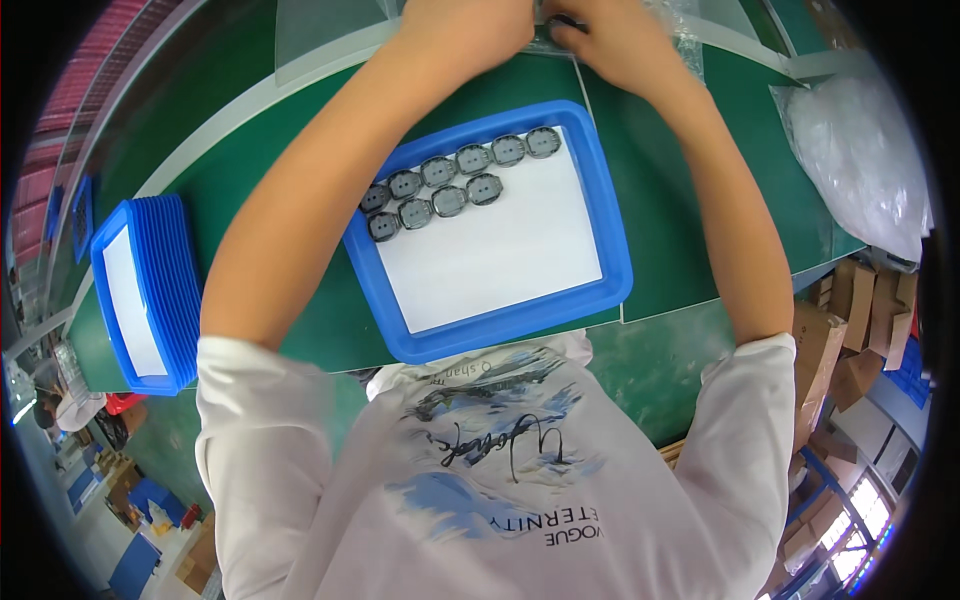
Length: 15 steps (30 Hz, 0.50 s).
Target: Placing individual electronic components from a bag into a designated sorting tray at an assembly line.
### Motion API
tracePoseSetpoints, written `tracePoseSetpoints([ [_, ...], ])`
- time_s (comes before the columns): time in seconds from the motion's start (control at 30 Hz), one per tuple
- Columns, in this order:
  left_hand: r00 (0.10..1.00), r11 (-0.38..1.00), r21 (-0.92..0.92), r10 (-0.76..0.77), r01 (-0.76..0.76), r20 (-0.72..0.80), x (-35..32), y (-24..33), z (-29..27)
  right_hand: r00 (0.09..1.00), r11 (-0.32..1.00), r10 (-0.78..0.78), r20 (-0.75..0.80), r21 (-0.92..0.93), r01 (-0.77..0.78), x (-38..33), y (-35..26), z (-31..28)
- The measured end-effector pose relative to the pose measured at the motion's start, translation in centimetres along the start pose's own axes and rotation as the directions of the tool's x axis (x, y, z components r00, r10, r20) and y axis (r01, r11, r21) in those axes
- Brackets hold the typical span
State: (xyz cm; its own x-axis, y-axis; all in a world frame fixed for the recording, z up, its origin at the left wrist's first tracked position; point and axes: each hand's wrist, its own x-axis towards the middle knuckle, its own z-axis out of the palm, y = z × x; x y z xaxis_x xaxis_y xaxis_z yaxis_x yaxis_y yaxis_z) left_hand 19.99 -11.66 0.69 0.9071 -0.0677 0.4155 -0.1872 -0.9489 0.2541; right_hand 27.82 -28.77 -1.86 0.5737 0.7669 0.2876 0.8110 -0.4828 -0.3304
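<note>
Both my arms reach over the green bench to the far edge of view. My right hand [622, 42] is closed on a small dark piece [568, 22], only partly visible between thumb and fingers. My left hand [478, 28] is beside it; its fingers are cut off by the top edge, so its grip does not show. Below them lies a blue tray [520, 338] lined with a white sheet [500, 265]. Two rows of small rounded dark-grey parts [438, 172] sit along the tray's far side, the far row longer. My left forearm overlaps the tray's far-left corner.
A stack of blue trays [165, 290] stands at the left end of the green bench [660, 220]. A clear plastic bag [855, 160] with whitish contents lies at the right. Clear plastic film [688, 40] is beside my right hand. Cardboard boxes [820, 350] stand beyond the bench, lower right.
</note>
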Motion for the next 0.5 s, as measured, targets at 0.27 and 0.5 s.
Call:
tracePoseSetpoints([
  [0.27,0.99,0.984,0.171,-0.077,0.055,0.121,2.0,-2.3,2.2,0.972,0.99,0.012,-0.236,0.142,0.023,-3.6,-2.8,-3.3],
  [0.5,0.996,0.984,-0.175,-0.03,0.044,0.085,-9.0,-0.9,-5.8,0.948,0.95,0.307,0.083,0.035,-0.31,-14.4,-4.5,-3.1],
])
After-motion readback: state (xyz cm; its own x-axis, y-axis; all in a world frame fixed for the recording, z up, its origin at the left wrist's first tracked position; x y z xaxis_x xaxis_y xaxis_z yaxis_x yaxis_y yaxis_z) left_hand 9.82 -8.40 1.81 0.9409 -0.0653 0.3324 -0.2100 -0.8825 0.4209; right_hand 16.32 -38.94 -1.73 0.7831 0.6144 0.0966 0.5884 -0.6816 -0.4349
